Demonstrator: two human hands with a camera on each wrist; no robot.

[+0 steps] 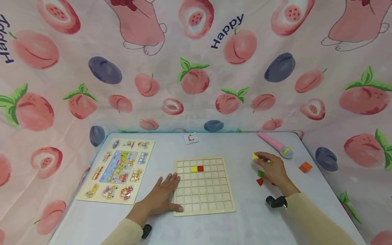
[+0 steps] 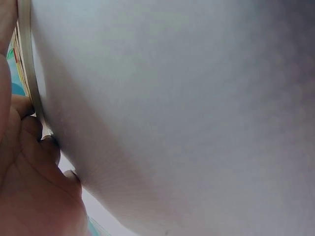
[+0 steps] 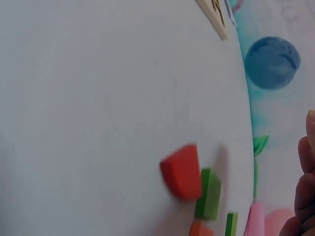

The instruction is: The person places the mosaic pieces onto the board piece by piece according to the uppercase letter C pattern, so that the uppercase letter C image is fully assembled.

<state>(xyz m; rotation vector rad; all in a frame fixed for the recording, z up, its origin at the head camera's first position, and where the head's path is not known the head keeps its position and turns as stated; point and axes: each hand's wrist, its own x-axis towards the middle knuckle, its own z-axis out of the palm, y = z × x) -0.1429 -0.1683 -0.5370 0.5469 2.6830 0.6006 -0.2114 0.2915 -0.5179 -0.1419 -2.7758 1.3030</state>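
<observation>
- Peach-printed cloth hangs behind and around a pale surface.
- Near the middle of that surface lies a wooden grid board; a yellow piece and a red piece sit side by side in its second row.
- Left hand lies flat with straight, relaxed fingers, pressing the board's left edge and near-left corner; it holds nothing.
- Right hand is over the right part of the surface, its grip pinching a small yellow block at the fingertips.
- Loose green block and red block lie just beside that hand; an orange block sits toward the right edge.
- To do this well, I judge: keep the board pinned, carry the block level, line its edges with the grid cell, then lower it.
- Picture puzzle lies at the left edge, a pink toy microphone near the far right corner.
</observation>
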